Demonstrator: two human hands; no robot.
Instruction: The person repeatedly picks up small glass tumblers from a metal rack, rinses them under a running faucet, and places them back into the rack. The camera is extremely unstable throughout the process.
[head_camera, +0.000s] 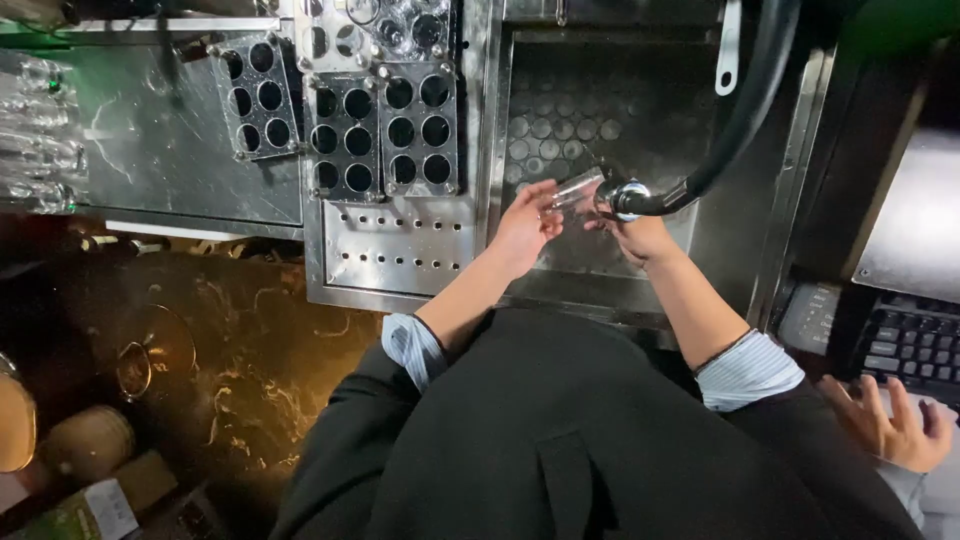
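Over steel sink (600, 110), left hand (525, 228) and right hand (640, 235) clasp clear glass (577, 188).

i'm looking down into a bar's wash station: a steel sink (600, 120) with a hose tap (700, 170), perforated glass racks (380, 130), and a dark marble table (250, 360).

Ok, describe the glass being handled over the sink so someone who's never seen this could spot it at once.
Start at the steel sink with the dimpled floor, right of the perforated drainboard. Follow the black hose down to its metal nozzle. The small clear glass lies tilted between the left hand and right hand, unlike the glasses standing in the rack.
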